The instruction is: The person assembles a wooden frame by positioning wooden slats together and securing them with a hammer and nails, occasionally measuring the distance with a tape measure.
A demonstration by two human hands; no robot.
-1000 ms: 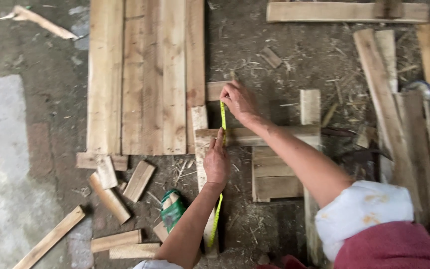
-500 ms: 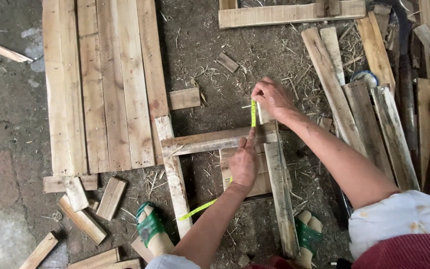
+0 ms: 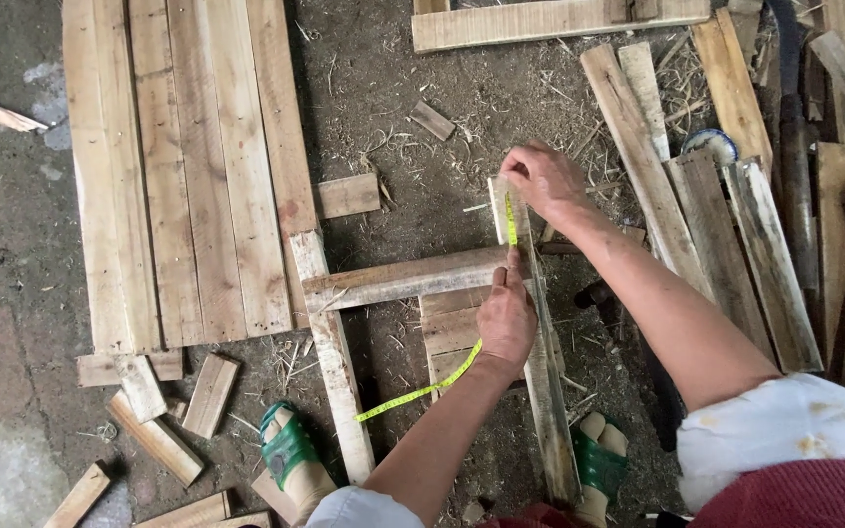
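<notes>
Tape measure [image 3: 511, 223] pinned along plank [image 3: 540, 372] edge by left hand [image 3: 507, 318], right hand [image 3: 543, 179].

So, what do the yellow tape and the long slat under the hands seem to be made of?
The thin yellow measuring tape looks like soft fabric or plastic: it sags and curves. The long pale slat looks like rough, unpainted wood, with visible grain and grey weathering.
</notes>
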